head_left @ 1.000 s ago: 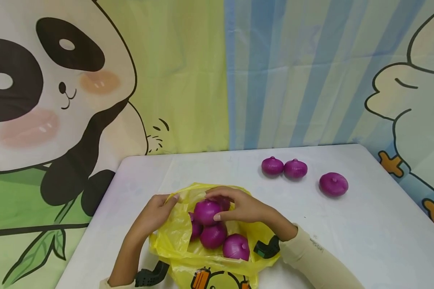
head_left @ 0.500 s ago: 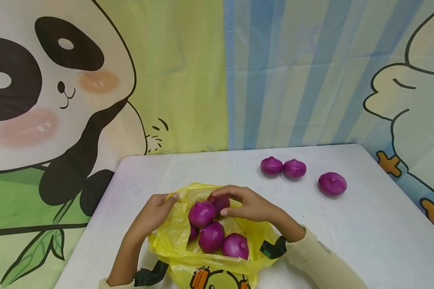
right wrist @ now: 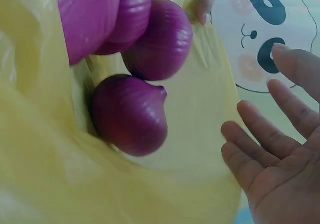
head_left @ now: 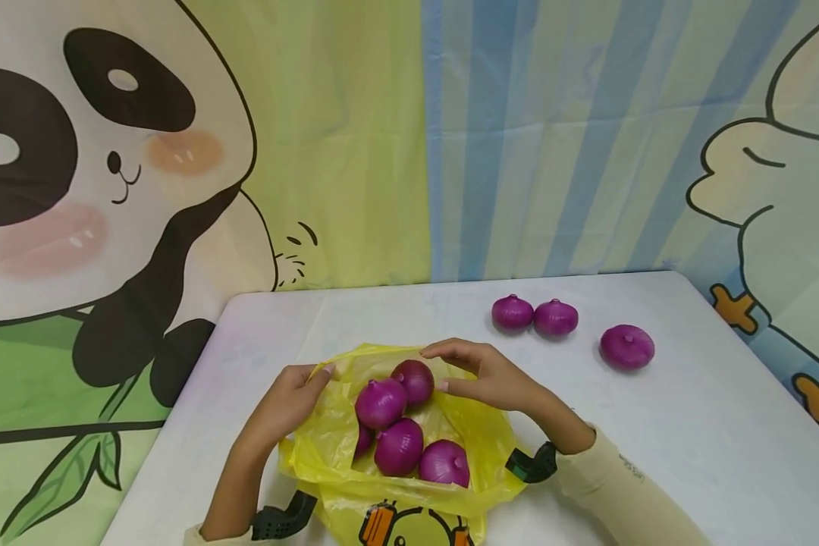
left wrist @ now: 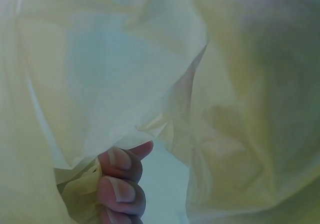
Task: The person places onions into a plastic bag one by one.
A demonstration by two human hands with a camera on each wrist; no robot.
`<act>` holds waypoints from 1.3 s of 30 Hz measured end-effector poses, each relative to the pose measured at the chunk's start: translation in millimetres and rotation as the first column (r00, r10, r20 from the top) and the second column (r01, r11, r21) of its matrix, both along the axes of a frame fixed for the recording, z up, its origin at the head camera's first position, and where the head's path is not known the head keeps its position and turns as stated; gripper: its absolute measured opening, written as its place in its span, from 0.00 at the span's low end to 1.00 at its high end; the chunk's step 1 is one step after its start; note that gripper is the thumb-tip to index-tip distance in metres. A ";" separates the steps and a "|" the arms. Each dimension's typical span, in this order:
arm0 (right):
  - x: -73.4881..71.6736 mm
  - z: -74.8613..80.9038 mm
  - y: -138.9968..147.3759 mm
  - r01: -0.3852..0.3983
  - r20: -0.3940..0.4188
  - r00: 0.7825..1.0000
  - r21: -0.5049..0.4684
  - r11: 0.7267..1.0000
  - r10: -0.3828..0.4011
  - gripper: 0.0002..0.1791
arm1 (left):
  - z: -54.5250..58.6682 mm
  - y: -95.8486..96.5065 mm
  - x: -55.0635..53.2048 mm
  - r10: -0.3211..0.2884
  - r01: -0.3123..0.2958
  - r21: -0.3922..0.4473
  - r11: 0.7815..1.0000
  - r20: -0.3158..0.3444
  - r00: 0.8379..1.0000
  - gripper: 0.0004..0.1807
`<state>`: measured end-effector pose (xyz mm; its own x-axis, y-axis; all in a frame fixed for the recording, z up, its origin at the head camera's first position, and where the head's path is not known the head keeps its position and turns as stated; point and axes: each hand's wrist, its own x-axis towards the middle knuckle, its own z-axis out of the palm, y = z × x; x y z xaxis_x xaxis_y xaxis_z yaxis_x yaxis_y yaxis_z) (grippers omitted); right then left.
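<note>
A yellow plastic bag (head_left: 334, 462) lies at the near middle of the table with its mouth spread wide. Several purple onions (head_left: 400, 447) sit inside it, one (head_left: 415, 381) near the far side of the opening. My left hand (head_left: 290, 406) grips the bag's left rim; in the left wrist view its curled fingers (left wrist: 120, 191) hold the thin plastic. Over the right side of the mouth hovers my right hand (head_left: 494, 375), fingers spread and holding nothing. The right wrist view shows this hand (right wrist: 280, 149) beside the bag, apart from the nearest onion (right wrist: 132, 116).
Two onions (head_left: 513, 313) (head_left: 556, 318) stand side by side at the back of the white table (head_left: 689, 425). A third onion (head_left: 626, 347) lies farther right. A printed cloth backdrop (head_left: 355, 152) rises behind the table's far edge.
My right hand has let go of an onion in the bag and drawn back to the right with its fingers opening. That onion now rests inside. My left hand keeps its grip on the rim.
</note>
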<state>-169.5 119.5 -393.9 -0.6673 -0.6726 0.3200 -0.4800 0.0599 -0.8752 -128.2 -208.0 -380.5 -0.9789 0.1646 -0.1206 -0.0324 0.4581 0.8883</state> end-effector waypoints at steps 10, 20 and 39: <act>-6.7 8.6 28.6 0.099 -0.004 0.995 -0.011 0.995 -0.099 0.20 | 2.3 0.8 0.1 0.007 -0.008 0.021 1.000 0.016 1.000 0.26; -13.0 7.1 54.4 0.198 -0.028 0.980 -0.013 0.980 -0.199 0.21 | 2.2 0.1 0.5 0.015 -0.015 0.021 1.000 0.017 1.000 0.26; -43.9 -0.1 133.2 0.567 -0.082 0.824 0.159 0.808 -0.561 0.32 | 1.7 0.7 1.5 0.028 -0.029 0.020 0.999 0.036 0.999 0.25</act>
